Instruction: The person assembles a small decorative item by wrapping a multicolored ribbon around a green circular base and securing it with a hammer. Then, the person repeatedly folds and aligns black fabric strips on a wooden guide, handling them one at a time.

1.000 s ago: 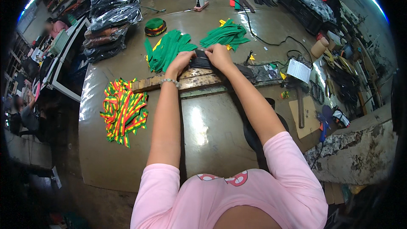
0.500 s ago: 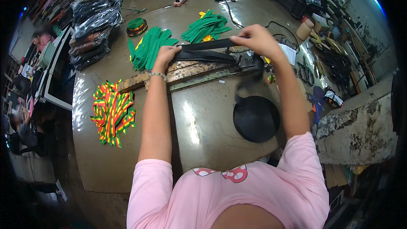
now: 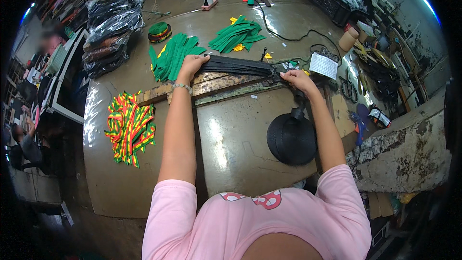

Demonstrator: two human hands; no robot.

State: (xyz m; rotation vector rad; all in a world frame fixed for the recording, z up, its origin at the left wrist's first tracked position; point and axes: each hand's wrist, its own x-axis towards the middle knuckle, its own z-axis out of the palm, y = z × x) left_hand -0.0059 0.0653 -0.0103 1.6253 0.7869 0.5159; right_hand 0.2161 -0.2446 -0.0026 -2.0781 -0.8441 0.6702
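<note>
Left hand (image 3: pixel 191 67): fingers pinched closed over the left end of a layered, flat black webbing bundle (image 3: pixel 238 66), which stretches rightward from them along the long, worn wooden bar (image 3: pixel 221 84). Right hand (image 3: pixel 301 81): thumb and fingers drawn nearly together by the bundle's far end, seemingly on an edge of webbing — black on black, so the exact grip is hard to read. Below the right fingers, a round black webbing roll (image 3: pixel 291 139) lies on the glossy brown tabletop (image 3: pixel 231 163), its free length rising toward them. To do this well, I judge: hold the left pinch square so the layers lie stacked; guide the webbing flat with the right, edges even, tension light. Watch for twist near the roll — the length looks bent there. Mind the bright green fabric strips (image 3: pixel 174 55) just left of the left fingers; they could snag.
</note>
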